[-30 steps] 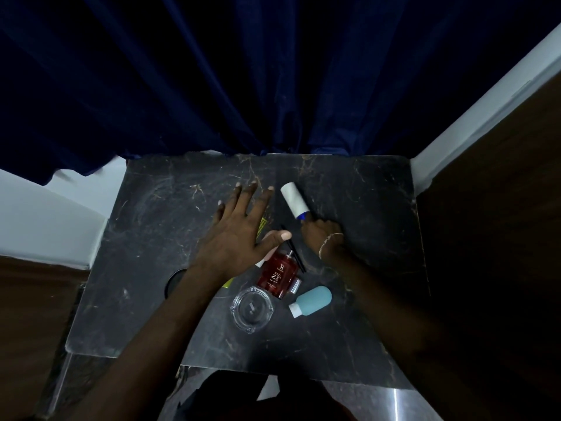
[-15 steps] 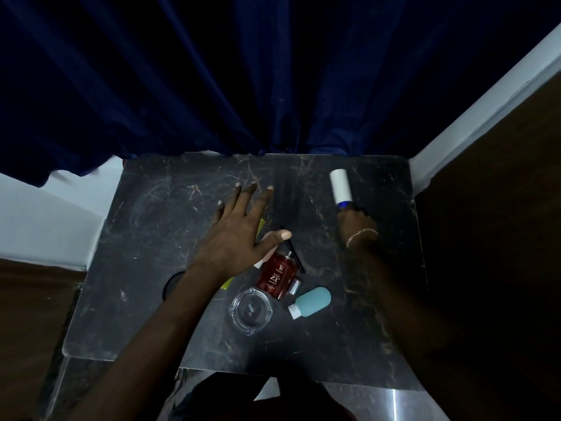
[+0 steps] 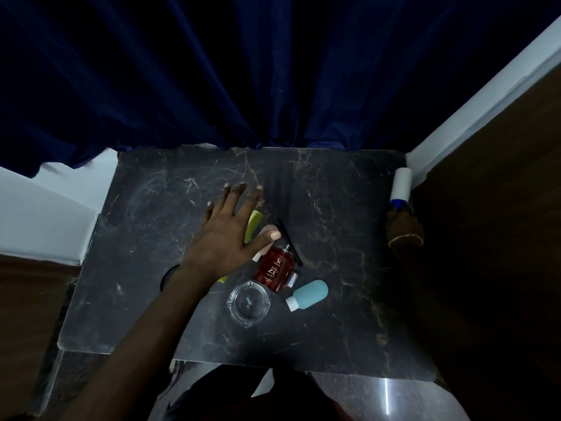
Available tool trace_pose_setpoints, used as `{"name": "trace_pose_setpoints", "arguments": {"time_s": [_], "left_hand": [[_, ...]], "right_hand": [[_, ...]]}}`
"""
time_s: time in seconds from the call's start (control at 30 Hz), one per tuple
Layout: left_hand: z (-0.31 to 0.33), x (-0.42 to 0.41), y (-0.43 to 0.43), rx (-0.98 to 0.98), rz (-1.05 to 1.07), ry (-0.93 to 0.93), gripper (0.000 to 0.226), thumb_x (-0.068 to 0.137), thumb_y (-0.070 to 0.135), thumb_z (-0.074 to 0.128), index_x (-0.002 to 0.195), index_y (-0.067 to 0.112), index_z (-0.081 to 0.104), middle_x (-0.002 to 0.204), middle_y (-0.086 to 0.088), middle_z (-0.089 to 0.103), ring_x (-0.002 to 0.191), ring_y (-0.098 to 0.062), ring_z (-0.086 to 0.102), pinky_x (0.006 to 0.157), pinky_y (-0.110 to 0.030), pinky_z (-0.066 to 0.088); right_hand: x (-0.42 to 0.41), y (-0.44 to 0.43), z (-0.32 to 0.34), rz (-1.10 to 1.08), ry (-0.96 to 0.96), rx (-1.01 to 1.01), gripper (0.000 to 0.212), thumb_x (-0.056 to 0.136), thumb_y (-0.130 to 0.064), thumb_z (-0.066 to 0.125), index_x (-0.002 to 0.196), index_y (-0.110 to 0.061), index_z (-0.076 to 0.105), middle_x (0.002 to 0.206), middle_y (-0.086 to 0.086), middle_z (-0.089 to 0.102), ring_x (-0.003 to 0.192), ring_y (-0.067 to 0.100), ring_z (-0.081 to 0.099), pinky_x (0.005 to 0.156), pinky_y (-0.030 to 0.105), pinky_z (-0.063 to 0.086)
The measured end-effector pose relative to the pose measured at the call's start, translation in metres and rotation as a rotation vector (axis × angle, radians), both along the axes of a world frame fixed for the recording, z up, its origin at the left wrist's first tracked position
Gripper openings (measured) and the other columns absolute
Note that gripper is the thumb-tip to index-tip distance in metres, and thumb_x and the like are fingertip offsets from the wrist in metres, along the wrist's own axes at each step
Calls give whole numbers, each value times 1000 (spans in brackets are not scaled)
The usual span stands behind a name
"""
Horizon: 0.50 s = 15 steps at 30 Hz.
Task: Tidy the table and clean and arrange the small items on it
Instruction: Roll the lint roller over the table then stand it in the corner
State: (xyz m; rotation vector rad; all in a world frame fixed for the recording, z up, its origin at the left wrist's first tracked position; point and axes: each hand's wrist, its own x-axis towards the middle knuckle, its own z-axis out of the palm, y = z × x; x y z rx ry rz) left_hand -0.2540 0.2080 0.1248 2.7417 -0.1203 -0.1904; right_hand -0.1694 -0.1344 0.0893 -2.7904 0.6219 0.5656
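Note:
My left hand (image 3: 226,235) lies flat with spread fingers on the dark marble table (image 3: 334,208), partly over a yellow-green comb (image 3: 253,225) and a pale pink item (image 3: 267,235). My right hand (image 3: 404,227) grips the blue handle of a white lint roller (image 3: 402,183) at the table's right edge. A red perfume bottle (image 3: 275,268), a thin black stick (image 3: 290,243), a clear glass ashtray (image 3: 249,302) and a teal travel bottle (image 3: 309,294) lie together near the table's middle.
A dark blue curtain (image 3: 243,71) hangs behind the table. A brown wall panel (image 3: 491,238) with a white strip stands close on the right. A dark round thing (image 3: 168,275) shows beside my left forearm.
My right hand has carried the lint roller from the table's middle to its far right edge. My left hand has stayed flat on the comb.

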Motion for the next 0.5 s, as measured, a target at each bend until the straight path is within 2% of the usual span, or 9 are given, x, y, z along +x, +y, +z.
{"name": "trace_pose_setpoints", "arguments": {"time_s": [0.2,0.5], "left_hand": [[5,-6,3,3,11,15,97,87,93,26,165,37,11,174,-3,13,162,-29,4,124,-67,22],[14,-16,5,-6,31,27,100,85,94,23,164,34,14,173,-5,14,162,-30,5,125,-66,21]], "right_hand": [[6,38,8,68,44,71,47,111,-27,29,138,4,52,139,27,56,131,42,53,111,46,41],[-6,120,22,354,118,96,45,111,-29,28,141,-4,50,141,20,57,132,37,55,109,42,44]]}}
